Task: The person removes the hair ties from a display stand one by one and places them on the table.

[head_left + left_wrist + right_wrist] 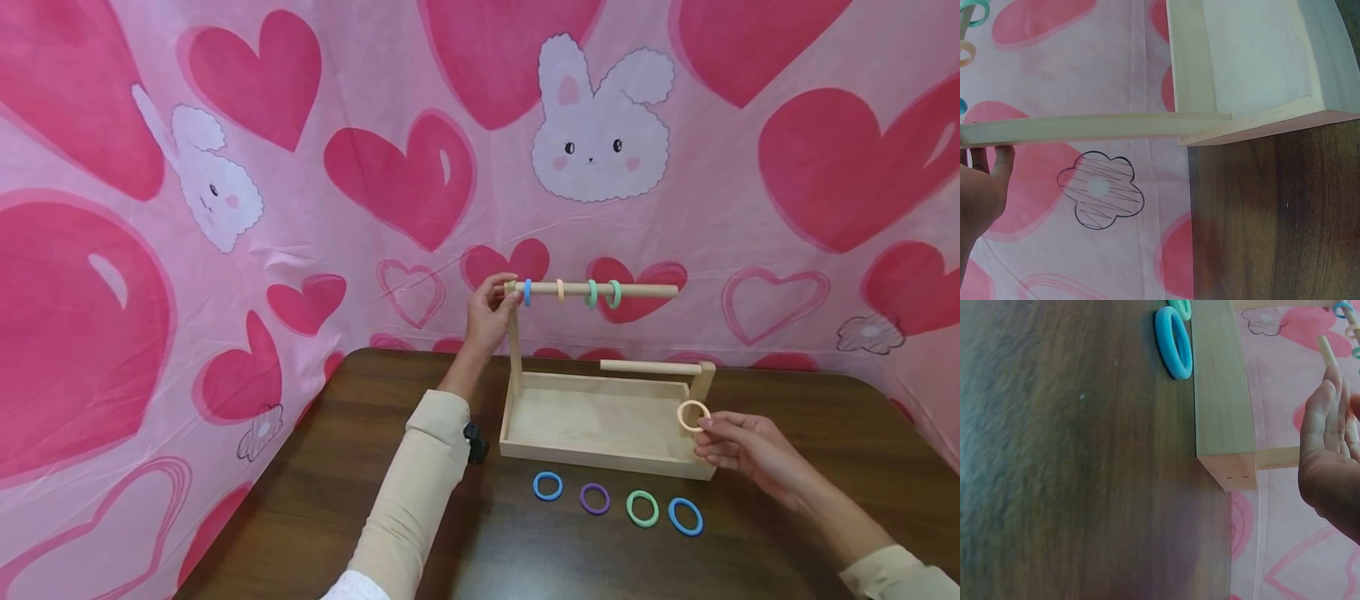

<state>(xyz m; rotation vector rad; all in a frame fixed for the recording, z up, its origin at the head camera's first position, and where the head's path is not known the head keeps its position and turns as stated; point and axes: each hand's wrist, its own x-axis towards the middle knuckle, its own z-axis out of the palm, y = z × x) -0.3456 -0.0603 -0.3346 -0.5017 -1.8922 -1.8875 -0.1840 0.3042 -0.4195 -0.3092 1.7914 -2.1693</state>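
Note:
In the head view my left hand [491, 312] holds the top of the tall post [514, 350] of a wooden stand. Fingers of that hand show at the post's upper end in the left wrist view. From this post runs the upper rod [645, 291], carrying a blue hair tie [527, 292], a peach one and two green ones. My right hand [757, 454] pinches a peach hair tie [681, 407] between thumb and fingers, in front of the short post [703, 382]. The tie is upright and apart from the lower rod [645, 366].
The stand's shallow tray [600, 457] rests on a dark wooden table [360, 467]. In front lie a blue tie [536, 487], a purple tie [584, 497], a green tie [630, 510] and another blue tie [674, 518]. A pink heart-patterned cloth [360, 67] hangs behind.

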